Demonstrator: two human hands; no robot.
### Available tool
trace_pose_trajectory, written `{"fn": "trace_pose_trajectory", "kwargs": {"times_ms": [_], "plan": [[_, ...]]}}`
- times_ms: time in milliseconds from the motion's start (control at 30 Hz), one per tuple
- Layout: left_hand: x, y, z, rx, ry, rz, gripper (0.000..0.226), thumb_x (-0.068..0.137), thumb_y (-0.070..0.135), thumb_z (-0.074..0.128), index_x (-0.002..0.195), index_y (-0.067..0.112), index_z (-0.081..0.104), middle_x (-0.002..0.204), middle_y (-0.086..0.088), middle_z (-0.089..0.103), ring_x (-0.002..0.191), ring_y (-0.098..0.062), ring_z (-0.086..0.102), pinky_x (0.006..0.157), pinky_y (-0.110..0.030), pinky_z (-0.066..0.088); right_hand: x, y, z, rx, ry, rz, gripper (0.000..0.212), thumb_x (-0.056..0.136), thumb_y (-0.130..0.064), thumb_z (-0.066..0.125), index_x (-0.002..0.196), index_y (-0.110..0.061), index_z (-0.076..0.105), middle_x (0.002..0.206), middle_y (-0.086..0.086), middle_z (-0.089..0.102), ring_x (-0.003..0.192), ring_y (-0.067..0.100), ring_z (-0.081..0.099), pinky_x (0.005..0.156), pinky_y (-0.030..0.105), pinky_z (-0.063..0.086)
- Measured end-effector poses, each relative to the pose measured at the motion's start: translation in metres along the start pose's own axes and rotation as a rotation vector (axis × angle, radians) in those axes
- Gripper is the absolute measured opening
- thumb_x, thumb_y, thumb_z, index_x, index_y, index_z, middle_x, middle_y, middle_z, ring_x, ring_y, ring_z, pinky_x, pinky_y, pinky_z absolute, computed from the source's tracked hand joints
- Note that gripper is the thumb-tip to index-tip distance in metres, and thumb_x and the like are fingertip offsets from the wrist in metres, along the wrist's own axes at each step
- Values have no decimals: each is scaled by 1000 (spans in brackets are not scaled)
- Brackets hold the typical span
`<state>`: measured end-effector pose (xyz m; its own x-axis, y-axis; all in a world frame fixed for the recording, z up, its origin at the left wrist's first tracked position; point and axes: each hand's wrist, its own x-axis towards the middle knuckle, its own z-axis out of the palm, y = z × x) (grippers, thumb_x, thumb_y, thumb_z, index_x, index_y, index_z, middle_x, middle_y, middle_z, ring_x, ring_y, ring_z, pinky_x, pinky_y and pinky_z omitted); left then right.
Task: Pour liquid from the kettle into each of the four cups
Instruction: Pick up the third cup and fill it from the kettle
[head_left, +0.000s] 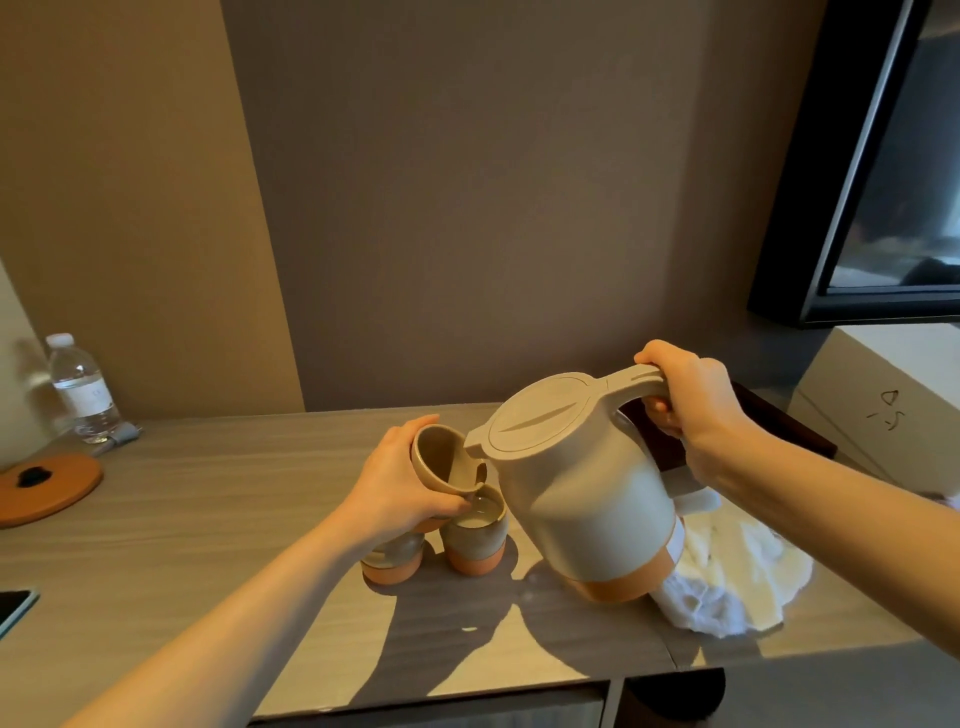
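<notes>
My right hand grips the handle of a beige kettle with an orange base, tilted left with its spout at a cup's rim. My left hand holds that beige cup lifted and tipped toward the spout. Below it on the table stand two more cups with orange bases: one holds pale liquid, the other is partly hidden under my left hand. A fourth cup is not visible.
A white crumpled cloth lies right of the kettle. A water bottle and an orange round lid sit at the far left. A phone's corner shows at the left edge. A white box stands at the right, below a dark screen.
</notes>
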<state>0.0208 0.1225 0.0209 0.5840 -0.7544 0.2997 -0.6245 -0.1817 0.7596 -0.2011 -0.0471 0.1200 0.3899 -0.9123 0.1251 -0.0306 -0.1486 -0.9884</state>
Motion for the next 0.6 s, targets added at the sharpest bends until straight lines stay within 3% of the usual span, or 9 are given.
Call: {"fn": "trace_pose_trajectory", "kwargs": {"times_ms": [100, 200, 367, 600], "plan": [[-1, 0, 0, 49, -21, 19, 107, 45, 40, 93, 137, 33, 40, 127, 13, 50, 113, -9, 48, 85, -24, 44, -1, 1, 1, -38, -9, -19, 29, 81, -36, 58, 64, -14, 62, 59, 3, 57, 62, 16, 51, 59, 29, 40], [-3, 1, 2, 71, -28, 36, 97, 41, 47, 91, 125, 39, 43, 119, 16, 54, 110, -10, 51, 86, -28, 49, -1, 3, 2, -72, -20, -14, 27, 82, -36, 58, 69, -14, 63, 67, 6, 59, 68, 16, 53, 61, 30, 40], [-6, 2, 2, 109, -53, 67, 87, 40, 50, 89, 114, 45, 44, 106, 27, 53, 99, -2, 53, 70, -13, 42, -1, 4, 5, -129, -39, -49, 30, 82, -35, 58, 63, -12, 61, 64, 8, 55, 65, 18, 49, 62, 30, 39], [-6, 2, -1, 147, -73, 80, 89, 36, 57, 84, 114, 47, 43, 107, 27, 51, 100, -4, 51, 71, -15, 42, 1, 3, 8, -201, -67, -96, 33, 77, -35, 58, 60, -6, 59, 62, 12, 52, 65, 22, 49, 68, 37, 42]]}}
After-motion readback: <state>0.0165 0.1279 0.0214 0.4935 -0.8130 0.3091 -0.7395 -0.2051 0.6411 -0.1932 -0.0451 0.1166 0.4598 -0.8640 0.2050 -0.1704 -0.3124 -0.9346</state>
